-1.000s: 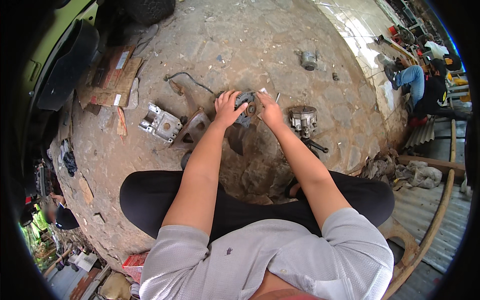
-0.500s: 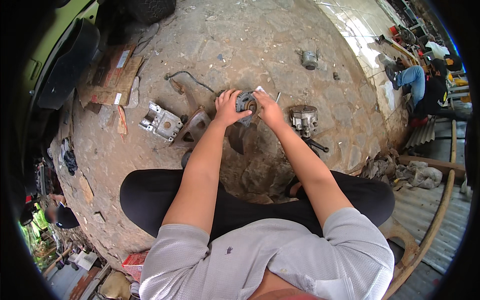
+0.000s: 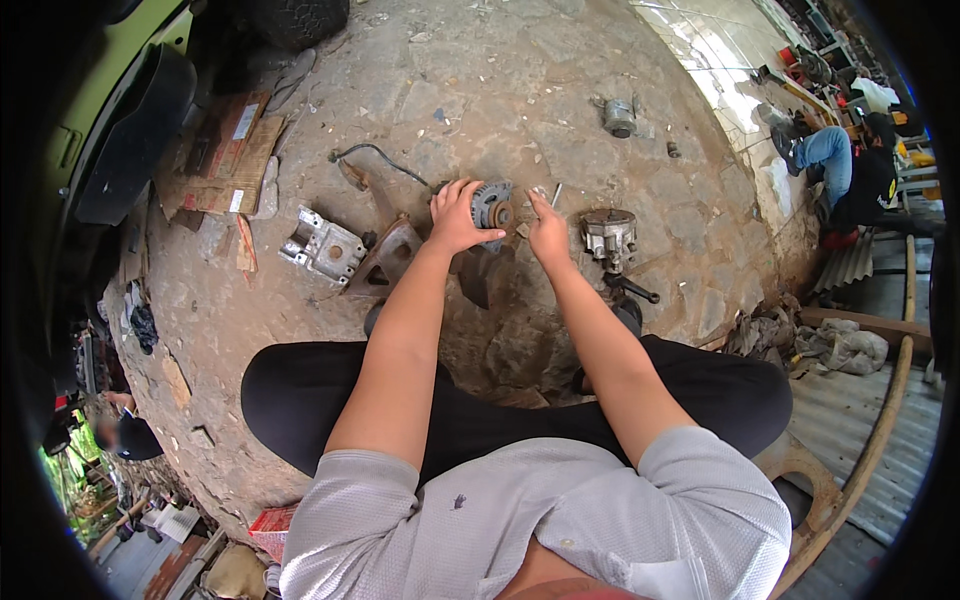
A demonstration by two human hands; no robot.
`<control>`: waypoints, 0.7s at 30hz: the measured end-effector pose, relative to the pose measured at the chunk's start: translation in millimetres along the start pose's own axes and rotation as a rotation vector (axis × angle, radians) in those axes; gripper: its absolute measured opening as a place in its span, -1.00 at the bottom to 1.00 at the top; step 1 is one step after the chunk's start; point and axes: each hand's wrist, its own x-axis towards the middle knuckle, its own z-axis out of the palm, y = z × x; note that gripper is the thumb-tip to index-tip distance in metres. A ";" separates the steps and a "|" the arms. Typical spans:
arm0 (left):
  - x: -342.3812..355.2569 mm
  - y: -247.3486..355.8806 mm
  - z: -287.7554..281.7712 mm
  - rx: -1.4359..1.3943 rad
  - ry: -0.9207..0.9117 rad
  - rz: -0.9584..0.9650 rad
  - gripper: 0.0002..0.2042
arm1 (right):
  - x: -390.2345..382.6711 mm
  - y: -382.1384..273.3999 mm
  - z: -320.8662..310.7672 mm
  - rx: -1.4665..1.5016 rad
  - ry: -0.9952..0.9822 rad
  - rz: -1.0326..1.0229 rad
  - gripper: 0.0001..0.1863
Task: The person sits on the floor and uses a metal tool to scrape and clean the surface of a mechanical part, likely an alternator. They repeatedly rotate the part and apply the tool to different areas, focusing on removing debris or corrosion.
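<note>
Grasps, with the curled fingers of the left hand (image 3: pixel 456 218), an alternator-like part (image 3: pixel 492 207) in the upper middle of the frame. Covers its left side with these fingers, and runs with the thumb along its lower edge. Looks round and dull grey, with dark slots around the housing and a brownish pulley (image 3: pixel 501 213) facing right. Appears dusty and used, rather than shiny. Cannot tell whether it touches the ground below.

Holds the right hand (image 3: pixel 547 232) just beside, to the right of the part and apart from it. Points upward with the index finger, the others bent; cannot tell whether grasping something small.

Near the right fingertips, shows a thin silvery rod (image 3: pixel 557 194) on the stone floor (image 3: pixel 575 75). Farther right, presents a round-topped metal assembly (image 3: pixel 608 235) with a black lever (image 3: pixel 638 290) below it. To the left of the left hand, offers a rusty triangular bracket (image 3: pixel 390 258), then a pale metal housing (image 3: pixel 322 247) with holes. Higher, displays a bent black hose (image 3: pixel 378 150). Toward the upper right, includes a metal cylinder (image 3: pixel 619 119); toward the upper left, flattened cardboard (image 3: pixel 222 150).
</note>
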 end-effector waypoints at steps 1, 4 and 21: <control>-0.9 -1.9 0.4 0.009 0.005 -0.007 0.04 | -4.3 -4.7 2.4 0.021 0.050 -0.046 -0.34; -1.4 -1.5 3.4 -0.017 0.030 0.022 -0.04 | -23.7 -4.2 10.2 0.189 0.063 0.237 -0.37; 20.4 -9.3 25.5 -0.019 0.187 0.012 -0.31 | -58.2 -24.8 42.2 0.203 0.093 -0.012 -0.28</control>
